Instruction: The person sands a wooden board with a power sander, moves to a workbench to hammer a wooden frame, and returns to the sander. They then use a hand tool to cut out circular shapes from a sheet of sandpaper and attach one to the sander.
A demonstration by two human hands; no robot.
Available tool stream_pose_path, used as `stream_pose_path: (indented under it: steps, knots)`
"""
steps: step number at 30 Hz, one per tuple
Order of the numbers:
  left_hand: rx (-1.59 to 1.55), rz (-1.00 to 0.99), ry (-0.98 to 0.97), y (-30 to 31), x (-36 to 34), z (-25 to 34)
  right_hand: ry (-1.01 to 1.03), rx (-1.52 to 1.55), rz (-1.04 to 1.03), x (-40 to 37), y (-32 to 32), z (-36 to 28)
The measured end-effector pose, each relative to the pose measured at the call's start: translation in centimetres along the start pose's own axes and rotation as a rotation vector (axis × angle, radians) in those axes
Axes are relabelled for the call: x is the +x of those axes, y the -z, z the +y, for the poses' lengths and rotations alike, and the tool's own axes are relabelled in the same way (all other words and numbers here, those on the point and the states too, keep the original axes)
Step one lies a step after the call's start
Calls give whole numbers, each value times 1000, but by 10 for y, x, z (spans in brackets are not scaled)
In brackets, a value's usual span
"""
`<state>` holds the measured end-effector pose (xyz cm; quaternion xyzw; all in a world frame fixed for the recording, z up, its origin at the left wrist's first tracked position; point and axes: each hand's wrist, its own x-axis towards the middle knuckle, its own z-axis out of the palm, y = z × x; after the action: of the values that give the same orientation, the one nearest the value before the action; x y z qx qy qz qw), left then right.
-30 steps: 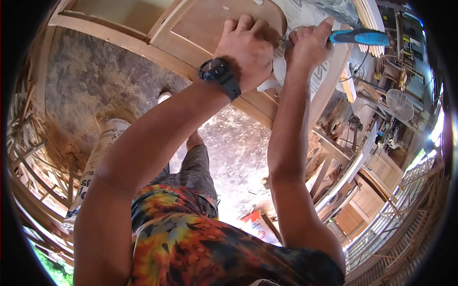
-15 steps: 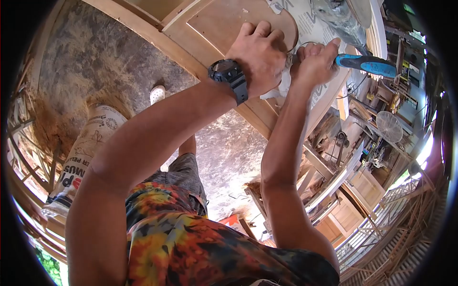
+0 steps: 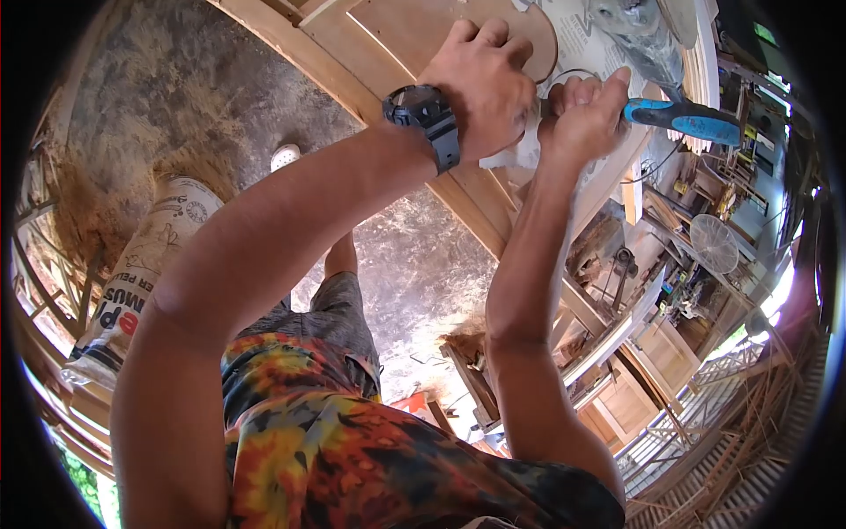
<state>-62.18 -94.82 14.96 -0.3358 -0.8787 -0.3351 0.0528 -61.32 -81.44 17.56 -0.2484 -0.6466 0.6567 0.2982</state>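
My right hand (image 3: 583,115) is closed around a tool with a blue-and-black grip (image 3: 687,120). The grip sticks out to the right of my fist, and the tool's working end is hidden between my hands. Close on its left, my left hand (image 3: 485,88), with a black watch on the wrist, has its fingers curled down over a flat wooden panel (image 3: 423,35) with a rounded end. Whatever those fingers press or hold is out of sight. White printed sheet material (image 3: 568,35) lies beside the panel, and a thin dark wire (image 3: 573,72) loops near my right fingers.
A dusty grey power tool (image 3: 634,35) sits at the top right. Wooden framing (image 3: 352,97) borders the work surface. A printed sack (image 3: 167,238) stands on the dusty floor at left. At right are a fan (image 3: 716,240), wooden door panels (image 3: 621,401) and scrap strips.
The camera view has shifted slightly. Both hands stay together at almost the same spot, and the blue-and-black grip sits a little further right in view.
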Motion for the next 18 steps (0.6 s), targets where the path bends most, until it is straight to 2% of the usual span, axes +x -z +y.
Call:
stream_pose_path:
  steps: [4,7,9,10,12,15,18]
  knots:
    - [39,-23,19,-1,0,0,-15,14,-26,1,7,4]
    - [26,98,-6,5,2,1,-33,78,-77,1,13,4]
    - [-62,-356,53,25,13,2,-29,87,-109,1,16,6]
    - [-58,-350,61,22,10,2,-30,90,-119,1,16,7]
    - [-44,-88,20,16,5,3,-29,81,-139,0,19,6]
    - [-46,-185,64,17,7,5,-57,70,-148,-4,20,3]
    - [39,-85,37,10,4,6,-41,70,-189,-7,25,3]
